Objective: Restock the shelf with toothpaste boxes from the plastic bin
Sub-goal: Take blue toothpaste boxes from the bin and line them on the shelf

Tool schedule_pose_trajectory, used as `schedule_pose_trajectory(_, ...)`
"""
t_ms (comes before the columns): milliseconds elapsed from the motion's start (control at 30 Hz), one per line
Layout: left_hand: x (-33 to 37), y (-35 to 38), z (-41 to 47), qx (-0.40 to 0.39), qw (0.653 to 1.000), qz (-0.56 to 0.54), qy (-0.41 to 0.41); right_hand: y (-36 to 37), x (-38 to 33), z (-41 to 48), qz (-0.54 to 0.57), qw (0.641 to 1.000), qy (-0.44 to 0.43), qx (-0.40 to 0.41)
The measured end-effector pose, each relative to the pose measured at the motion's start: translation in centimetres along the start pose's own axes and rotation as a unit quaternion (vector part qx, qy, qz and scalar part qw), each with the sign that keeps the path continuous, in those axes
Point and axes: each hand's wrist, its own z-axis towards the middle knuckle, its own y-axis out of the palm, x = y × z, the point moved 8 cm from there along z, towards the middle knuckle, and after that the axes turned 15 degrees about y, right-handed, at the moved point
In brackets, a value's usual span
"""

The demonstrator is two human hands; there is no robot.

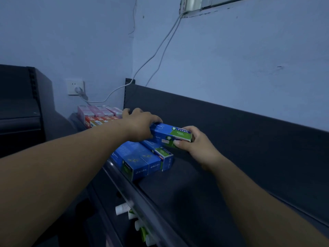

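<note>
Left hand [140, 123] and right hand [194, 142] grip blue toothpaste box [170, 133] at both ends, above blue boxes [140, 158] lying on dark shelf [187, 193]. Pink and orange boxes [99, 114] farther left.

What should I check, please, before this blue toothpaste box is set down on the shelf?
1. Grip: the left hand and the right hand each hold one end of the held blue box: ok.
2. Attitude: the held blue box is roughly level, printed face up: ok.
3. Landing room: the shelf is bare to the right of the blue boxes on the shelf: ok.
4. Contact between the held blue box and those below it: cannot tell.
5. The pink and orange boxes farther along sit apart from the blue ones: ok.
</note>
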Motion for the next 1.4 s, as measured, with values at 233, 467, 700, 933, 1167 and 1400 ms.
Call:
schedule_pose_trajectory(233, -2.1, 3.6, -0.8, -0.029, 0.993, -0.059, -0.093, -3.3, 4.4, 2.4, 0.066, 0.978, 0.096, 0.170)
schedule_pose_trajectory(467, -2.7, 8.4, -2.8, -0.131, 0.968, -0.198, -0.086, -1.1, 8.1, 3.6, -0.052, 0.963, 0.196, 0.180)
schedule_pose_trajectory(700, -1.8, 9.6, -3.1, -0.156, 0.969, -0.176, -0.072, 2.8, 0.8, 1.8, -0.248, 0.959, 0.035, 0.131)
schedule_pose_trajectory(933, -1.8, 9.7, -3.4, -0.170, 0.968, -0.173, -0.065, 4.7, 3.4, 2.4, -0.284, 0.952, 0.099, 0.052)
schedule_pose_trajectory(1167, -1.6, 9.4, -3.3, -0.182, 0.968, -0.164, -0.055, 3.2, 4.6, 3.6, 0.014, 0.966, 0.248, 0.068)
schedule_pose_trajectory(1400, -1.3, 8.7, -3.3, -0.186, 0.967, -0.167, -0.055, 3.1, 5.4, 3.8, 0.142, 0.933, 0.323, 0.066)
